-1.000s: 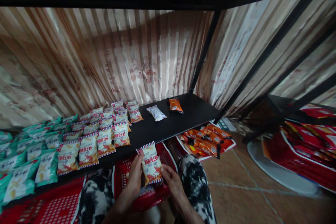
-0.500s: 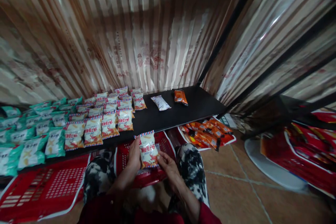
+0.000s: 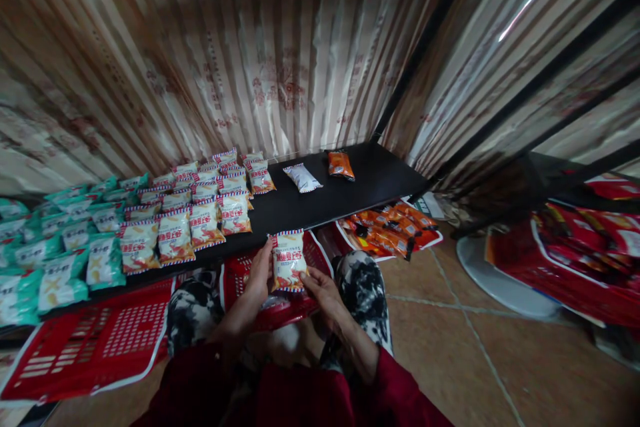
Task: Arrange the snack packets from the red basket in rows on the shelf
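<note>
Between my two hands is a small snack bag (image 3: 289, 260), cream and orange with red lettering and striped ends, held above a red basket (image 3: 320, 257). My left hand (image 3: 259, 275) closes on its left edge, with the fingers partly hidden behind it. My right hand (image 3: 323, 291) pinches its lower right corner. Rows of matching bags (image 3: 175, 237) lie on the black shelf (image 3: 280, 210) in front of me. To their left are rows of green and white snack bags (image 3: 63, 280).
A pale bag (image 3: 303, 177) and an orange packet (image 3: 341, 165) lie farther right on the shelf. Orange packets (image 3: 385, 230) fill a basket beyond my right knee. Another red basket (image 3: 100, 340) is at lower left. Red packets (image 3: 575, 247) sit at right, past a black post (image 3: 430, 40).
The bag has turned slightly more upright and sits a little higher and farther right in view. Both hands stay on it. The camera view has shifted slightly.
</note>
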`<state>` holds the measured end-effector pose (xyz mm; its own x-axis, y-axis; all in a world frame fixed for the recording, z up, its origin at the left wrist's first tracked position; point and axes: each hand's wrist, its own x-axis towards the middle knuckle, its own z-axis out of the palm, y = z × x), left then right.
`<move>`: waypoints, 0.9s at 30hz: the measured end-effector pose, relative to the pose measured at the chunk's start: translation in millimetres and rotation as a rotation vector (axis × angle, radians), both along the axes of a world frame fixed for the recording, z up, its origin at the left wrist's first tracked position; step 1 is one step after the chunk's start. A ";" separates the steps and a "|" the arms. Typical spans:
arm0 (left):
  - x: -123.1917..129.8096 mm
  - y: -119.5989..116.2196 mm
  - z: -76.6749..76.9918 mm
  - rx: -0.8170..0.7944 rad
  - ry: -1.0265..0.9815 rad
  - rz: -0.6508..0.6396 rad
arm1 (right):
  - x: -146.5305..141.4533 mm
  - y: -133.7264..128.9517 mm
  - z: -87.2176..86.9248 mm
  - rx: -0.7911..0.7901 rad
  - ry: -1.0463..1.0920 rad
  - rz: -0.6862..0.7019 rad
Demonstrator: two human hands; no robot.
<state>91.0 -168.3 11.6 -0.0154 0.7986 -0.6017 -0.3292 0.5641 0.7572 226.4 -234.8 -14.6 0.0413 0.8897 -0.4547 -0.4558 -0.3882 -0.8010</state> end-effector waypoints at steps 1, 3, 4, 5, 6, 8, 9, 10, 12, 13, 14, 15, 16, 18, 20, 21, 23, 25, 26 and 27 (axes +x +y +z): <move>-0.7 -3.2 1.2 0.004 -0.001 -0.033 | 1.2 2.2 0.0 -0.005 -0.002 -0.013; -3.5 -10.1 1.8 0.032 -0.001 -0.097 | 3.6 7.0 0.8 -0.005 -0.026 -0.040; -5.4 -13.3 1.1 0.048 -0.002 -0.123 | 4.7 9.5 1.9 -0.001 -0.044 -0.055; -7.3 -16.1 -0.1 0.060 -0.006 -0.151 | 5.4 11.8 3.6 0.005 -0.062 -0.069; -8.9 -18.3 -1.6 0.064 -0.011 -0.182 | 6.0 14.0 5.7 0.011 -0.074 -0.081; -10.8 -20.8 -5.3 0.063 -0.014 -0.236 | 6.5 17.4 10.6 0.023 -0.084 -0.103; -10.7 -21.1 -7.2 0.063 -0.008 -0.248 | 6.7 18.6 12.8 0.028 -0.083 -0.108; -10.1 -20.8 -9.1 0.067 0.001 -0.249 | 6.9 19.5 14.4 0.030 -0.082 -0.111; -7.4 -19.4 -12.8 0.078 0.023 -0.229 | 7.9 20.7 15.2 0.035 -0.084 -0.104; -5.8 -18.4 -14.6 0.081 0.034 -0.219 | 8.6 21.3 14.4 0.038 -0.084 -0.097; -4.3 -17.3 -16.3 0.079 0.045 -0.215 | 9.5 22.1 13.0 0.044 -0.084 -0.085; -2.8 -16.2 -17.9 0.080 0.055 -0.219 | 10.6 23.3 11.2 0.051 -0.085 -0.071; -1.6 -14.9 -19.4 0.082 0.069 -0.214 | 11.6 24.8 9.3 0.061 -0.089 -0.057; 0.1 -11.7 -21.5 0.104 0.096 -0.196 | 13.4 29.3 6.3 0.076 -0.108 -0.022; 1.2 -8.0 -22.0 0.131 0.126 -0.177 | 14.6 35.0 5.4 0.093 -0.123 0.004; 1.5 -6.1 -21.7 0.143 0.139 -0.172 | 15.0 38.1 5.7 0.103 -0.128 0.015; 1.6 -2.1 -20.5 0.164 0.154 -0.175 | 15.8 44.8 7.6 0.123 -0.137 0.042; 0.9 1.7 -19.6 0.175 0.158 -0.179 | 16.8 52.2 10.2 0.150 -0.158 0.069; 0.5 3.7 -19.5 0.178 0.162 -0.177 | 17.3 56.2 11.5 0.165 -0.173 0.079; 0.0 5.8 -19.6 0.182 0.167 -0.175 | 17.9 60.3 12.7 0.182 -0.191 0.084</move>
